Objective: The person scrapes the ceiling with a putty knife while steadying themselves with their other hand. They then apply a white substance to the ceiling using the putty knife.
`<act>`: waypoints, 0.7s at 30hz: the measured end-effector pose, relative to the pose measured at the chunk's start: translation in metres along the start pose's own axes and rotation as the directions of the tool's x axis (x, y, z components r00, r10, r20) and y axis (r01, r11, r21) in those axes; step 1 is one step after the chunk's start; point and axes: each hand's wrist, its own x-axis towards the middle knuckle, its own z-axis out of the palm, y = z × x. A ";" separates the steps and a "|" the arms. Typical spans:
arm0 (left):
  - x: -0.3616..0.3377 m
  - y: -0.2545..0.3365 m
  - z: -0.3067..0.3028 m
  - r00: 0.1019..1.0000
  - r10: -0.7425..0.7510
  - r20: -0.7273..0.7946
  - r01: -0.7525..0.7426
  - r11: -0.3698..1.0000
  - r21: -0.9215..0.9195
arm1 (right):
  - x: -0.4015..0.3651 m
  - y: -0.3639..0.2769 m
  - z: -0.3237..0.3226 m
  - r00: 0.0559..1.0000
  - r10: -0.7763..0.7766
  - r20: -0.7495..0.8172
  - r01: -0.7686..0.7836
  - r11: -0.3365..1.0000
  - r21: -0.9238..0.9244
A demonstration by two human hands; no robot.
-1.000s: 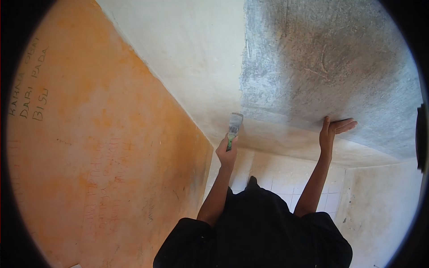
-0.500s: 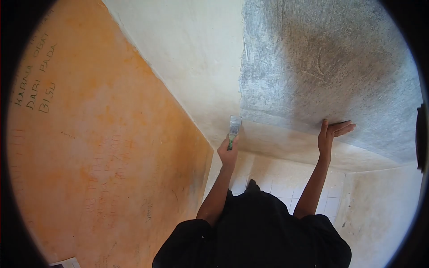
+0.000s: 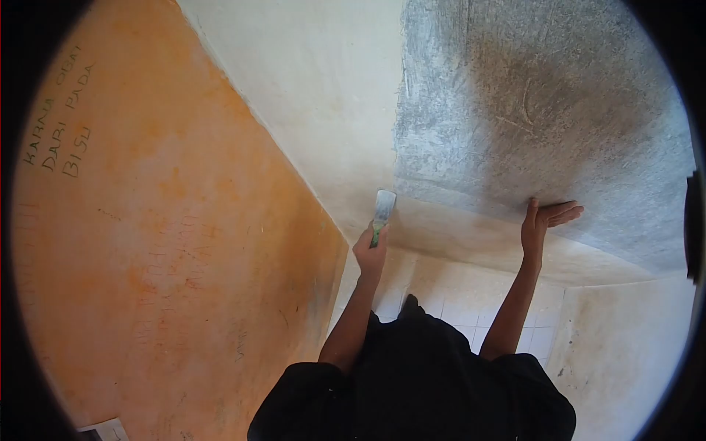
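My left hand (image 3: pixel 370 255) is wrapped round the green handle of a putty knife (image 3: pixel 384 207), whose wide metal blade points away from me. The blade overlaps the off-white wall surface (image 3: pixel 346 110), just left of the lower corner of a rough grey patch (image 3: pixel 515 110). Farther right, my right hand (image 3: pixel 548 214) has its fingers stretched out and thumb apart. It holds nothing and lies at the lower edge of the grey patch, palm toward the wall.
An orange wall (image 3: pixel 198 220) with handwriting fills the left side and meets the off-white surface along a slanting corner. Pale floor tiles (image 3: pixel 456 305) show below, beyond my black clothing (image 3: pixel 419 382). A printed sheet (image 3: pixel 107 430) is at the bottom left.
My left hand and the putty knife have shifted very slightly left. The view has tilted a little; my right hand stays in nearly the same place by the grey patch.
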 end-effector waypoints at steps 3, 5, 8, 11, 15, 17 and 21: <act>0.003 0.002 0.012 0.999 0.007 -0.037 -0.010 0.995 -0.101 | 0.001 -0.003 0.003 1.000 -0.006 -0.011 0.006 1.000 0.001; -0.006 0.008 0.009 0.988 0.121 -0.092 -0.128 0.990 -0.064 | -0.002 0.000 -0.002 1.000 -0.003 -0.017 0.003 1.000 -0.019; 0.002 -0.015 0.009 0.999 -0.048 0.003 0.048 0.997 -0.054 | -0.003 0.001 -0.001 1.000 -0.020 -0.008 0.019 1.000 -0.017; -0.001 0.000 0.015 0.989 0.075 -0.128 -0.081 0.996 -0.045 | -0.005 0.006 -0.002 1.000 -0.019 -0.015 0.018 0.999 -0.029; -0.004 -0.004 0.000 0.989 -0.023 -0.144 0.023 1.000 -0.006 | -0.003 0.013 -0.003 0.999 -0.044 -0.007 0.044 0.998 -0.039; -0.006 -0.027 -0.005 0.998 -0.016 -0.054 0.018 0.999 0.048 | -0.001 0.013 0.002 0.998 -0.060 -0.002 0.060 0.998 -0.028; 0.002 -0.007 0.007 0.990 0.143 -0.004 -0.141 0.980 0.142 | -0.002 0.004 0.007 0.995 -0.079 -0.068 0.082 0.996 0.033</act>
